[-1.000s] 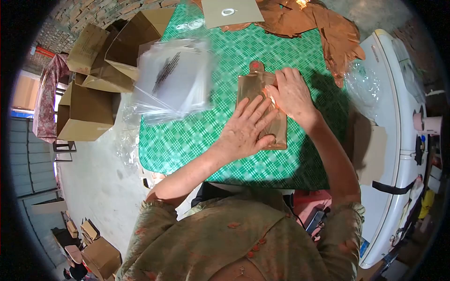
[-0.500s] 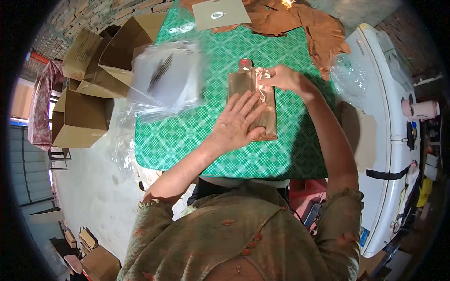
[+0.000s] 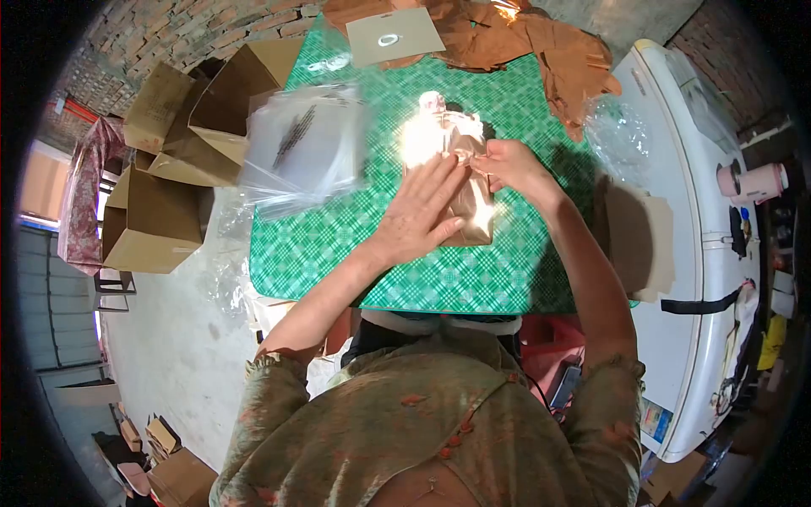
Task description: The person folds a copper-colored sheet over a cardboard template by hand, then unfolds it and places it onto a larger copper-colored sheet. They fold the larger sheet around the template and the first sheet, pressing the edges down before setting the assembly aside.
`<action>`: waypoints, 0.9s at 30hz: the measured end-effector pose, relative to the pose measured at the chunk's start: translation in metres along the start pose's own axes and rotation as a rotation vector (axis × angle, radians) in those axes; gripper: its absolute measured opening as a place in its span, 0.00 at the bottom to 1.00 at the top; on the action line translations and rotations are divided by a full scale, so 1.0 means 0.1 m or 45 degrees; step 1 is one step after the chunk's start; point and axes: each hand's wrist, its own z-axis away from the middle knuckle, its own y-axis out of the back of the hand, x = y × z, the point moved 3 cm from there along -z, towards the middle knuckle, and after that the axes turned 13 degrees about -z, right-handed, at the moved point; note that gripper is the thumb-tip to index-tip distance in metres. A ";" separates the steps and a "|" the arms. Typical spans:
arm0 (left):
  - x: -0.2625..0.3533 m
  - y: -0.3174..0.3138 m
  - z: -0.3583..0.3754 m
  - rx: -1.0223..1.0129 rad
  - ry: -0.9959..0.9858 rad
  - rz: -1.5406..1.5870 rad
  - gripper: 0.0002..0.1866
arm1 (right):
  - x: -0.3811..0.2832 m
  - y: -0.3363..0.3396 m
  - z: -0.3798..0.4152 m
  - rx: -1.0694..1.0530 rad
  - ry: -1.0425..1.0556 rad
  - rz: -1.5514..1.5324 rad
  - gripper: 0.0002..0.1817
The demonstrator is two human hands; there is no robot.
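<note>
On the green checked tablecloth (image 3: 338,270) lies a flat, rectangular packet with a shiny copper-coloured foil surface (image 3: 471,201). A small rounded tab (image 3: 432,102) sticks out at its far end. Bright glare washes out the packet's far left part. My left hand (image 3: 418,211) rests flat on the foil, fingers stretched out and pointing away from me. Just right of it, my right hand (image 3: 517,171) has its thumb and fingers pinched together at the packet's right side, on a crinkled part of the foil.
A stack of clear plastic sleeves (image 3: 304,156) lies to the left. Beyond are a beige card with a white ring (image 3: 395,35) and crumpled brown sheeting (image 3: 486,40). Cardboard boxes (image 3: 160,224) stand left of the table; a white fridge (image 3: 676,363) stands right.
My right hand has moved down along the packet, nearer my body, still pinching the foil. My left hand stays flat on it. Strong glare now covers the packet's far end.
</note>
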 end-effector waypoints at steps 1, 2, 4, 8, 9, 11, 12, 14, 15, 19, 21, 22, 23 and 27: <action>-0.01 0.07 0.00 0.090 0.012 -0.025 0.45 | -0.10 -0.06 0.09 0.038 0.028 -0.007 0.11; -0.02 0.16 0.01 0.180 0.024 -0.047 0.45 | -0.22 -0.11 0.21 0.042 0.132 -0.114 0.12; -0.04 0.39 0.03 0.421 0.073 0.029 0.46 | -0.32 -0.09 0.33 0.150 0.265 0.012 0.12; -0.14 0.57 0.18 0.624 0.350 0.493 0.57 | -0.56 -0.27 0.83 0.441 0.987 0.767 0.08; -0.17 0.57 0.22 0.624 0.373 0.593 0.59 | -0.61 -0.39 1.01 0.429 1.146 0.676 0.06; -0.13 0.55 0.38 0.520 0.517 0.925 0.60 | -0.60 -0.59 1.31 0.392 1.377 0.694 0.07; -0.11 0.54 0.51 0.466 0.405 0.701 0.53 | -0.48 -0.65 1.41 0.373 1.445 0.791 0.10; 0.13 0.61 0.70 0.417 0.158 0.301 0.29 | -0.15 -0.77 1.61 0.338 1.445 0.910 0.14; 0.24 0.60 0.79 0.423 0.038 0.297 0.17 | 0.01 -0.81 1.71 0.355 1.425 0.936 0.14; 0.54 0.38 1.20 0.247 0.008 0.124 0.21 | 0.52 -0.91 1.99 0.268 1.251 1.025 0.14; 0.65 0.33 1.29 0.222 0.022 0.136 0.22 | 0.62 -0.95 2.07 0.224 1.221 1.050 0.15; 0.67 0.34 1.32 0.208 0.008 0.098 0.24 | 0.64 -0.96 2.10 0.219 1.224 1.062 0.16; 0.69 0.31 1.35 0.217 -0.004 0.080 0.25 | 0.66 -0.96 2.12 0.216 1.231 1.074 0.16; 0.74 0.26 1.41 0.249 -0.055 0.035 0.28 | 0.60 -1.02 2.23 0.197 1.235 1.106 0.18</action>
